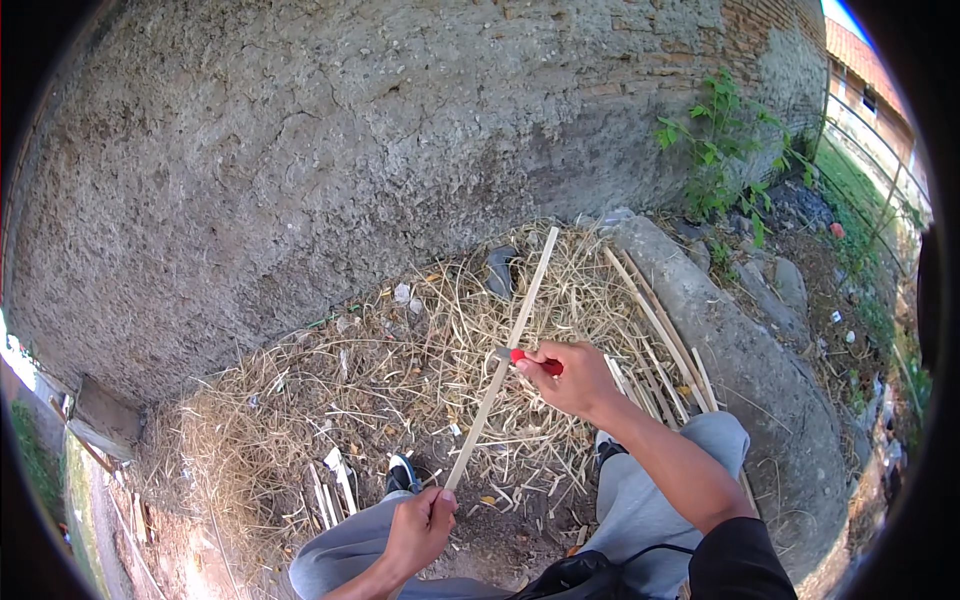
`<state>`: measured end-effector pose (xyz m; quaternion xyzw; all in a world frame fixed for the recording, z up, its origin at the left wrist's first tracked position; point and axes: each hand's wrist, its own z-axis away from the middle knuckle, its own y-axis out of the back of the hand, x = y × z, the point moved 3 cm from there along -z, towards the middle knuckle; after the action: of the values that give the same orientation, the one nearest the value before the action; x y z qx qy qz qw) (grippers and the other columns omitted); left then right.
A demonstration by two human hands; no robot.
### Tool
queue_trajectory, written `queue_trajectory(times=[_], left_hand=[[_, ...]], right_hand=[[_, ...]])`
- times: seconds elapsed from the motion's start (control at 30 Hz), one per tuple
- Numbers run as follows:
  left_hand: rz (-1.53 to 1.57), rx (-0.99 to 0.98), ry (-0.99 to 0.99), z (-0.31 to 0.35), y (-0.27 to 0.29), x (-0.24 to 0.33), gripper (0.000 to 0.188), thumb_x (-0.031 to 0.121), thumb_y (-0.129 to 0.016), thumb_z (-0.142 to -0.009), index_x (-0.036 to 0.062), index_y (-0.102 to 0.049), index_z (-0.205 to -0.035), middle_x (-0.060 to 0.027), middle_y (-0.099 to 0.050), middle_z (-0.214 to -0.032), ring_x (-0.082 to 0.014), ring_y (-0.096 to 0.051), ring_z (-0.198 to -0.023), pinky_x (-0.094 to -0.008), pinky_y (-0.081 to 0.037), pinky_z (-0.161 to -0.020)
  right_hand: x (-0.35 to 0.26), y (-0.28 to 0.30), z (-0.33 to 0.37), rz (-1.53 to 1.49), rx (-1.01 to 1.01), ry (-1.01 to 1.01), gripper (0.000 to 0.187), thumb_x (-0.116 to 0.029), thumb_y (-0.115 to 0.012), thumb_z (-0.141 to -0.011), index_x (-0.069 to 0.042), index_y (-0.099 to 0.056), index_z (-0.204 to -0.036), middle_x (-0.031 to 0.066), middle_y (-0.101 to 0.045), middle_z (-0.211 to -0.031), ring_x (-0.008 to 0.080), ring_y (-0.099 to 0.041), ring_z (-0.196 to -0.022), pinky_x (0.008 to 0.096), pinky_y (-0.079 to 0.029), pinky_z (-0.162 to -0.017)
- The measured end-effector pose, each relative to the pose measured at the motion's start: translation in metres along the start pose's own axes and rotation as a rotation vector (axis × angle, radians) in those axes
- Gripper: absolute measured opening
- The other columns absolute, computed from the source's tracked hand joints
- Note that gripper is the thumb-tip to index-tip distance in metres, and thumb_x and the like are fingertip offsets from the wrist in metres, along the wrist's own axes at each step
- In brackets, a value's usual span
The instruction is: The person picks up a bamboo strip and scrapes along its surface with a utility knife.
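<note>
Left hand pinches the pale strip, right hand grips a red-handled blade at it. Looks like shaving; next stroke probably needs steady fingers.

A long, narrow, pale strip, straight and apparently wooden, slants away, its far end farther right than its near one. A red-handled knife meets the strip near its middle, short grey blade seemingly touching, partly covered handle to the strip's right.
</note>
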<state>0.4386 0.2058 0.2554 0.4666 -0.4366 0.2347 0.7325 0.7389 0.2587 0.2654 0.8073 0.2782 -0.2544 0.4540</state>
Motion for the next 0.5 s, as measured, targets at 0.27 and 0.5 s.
queue_trajectory(times=[0.27, 0.5], left_hand=[[-0.048, -0.001, -0.063, 0.007, 0.002, 0.002, 0.029, 0.018, -0.051, -0.104, -0.0021, -0.059, -0.084, -0.0006, -0.053, -0.059, -0.0041, -0.047, -0.054, -0.0249, -0.038, -0.049], [-0.049, -0.040, -0.005, 0.012, -0.001, -0.002, 0.030, 0.022, -0.052, -0.104, -0.0011, -0.061, -0.088, -0.0080, -0.061, -0.059, -0.0135, -0.060, -0.051, -0.0313, -0.046, -0.050]], right_hand=[[0.000, 0.018, -0.002, 0.057, -0.001, -0.052, 0.029, -0.035, -0.071, -0.089, -0.010, -0.067, -0.076, 0.0065, -0.063, -0.060, 0.0288, -0.061, -0.053, 0.0403, -0.047, -0.052], [0.011, 0.004, -0.003, 0.111, -0.036, -0.076, 0.029, -0.037, -0.071, -0.089, -0.011, -0.067, -0.077, 0.0055, -0.064, -0.062, 0.0270, -0.062, -0.055, 0.0402, -0.047, -0.052]])
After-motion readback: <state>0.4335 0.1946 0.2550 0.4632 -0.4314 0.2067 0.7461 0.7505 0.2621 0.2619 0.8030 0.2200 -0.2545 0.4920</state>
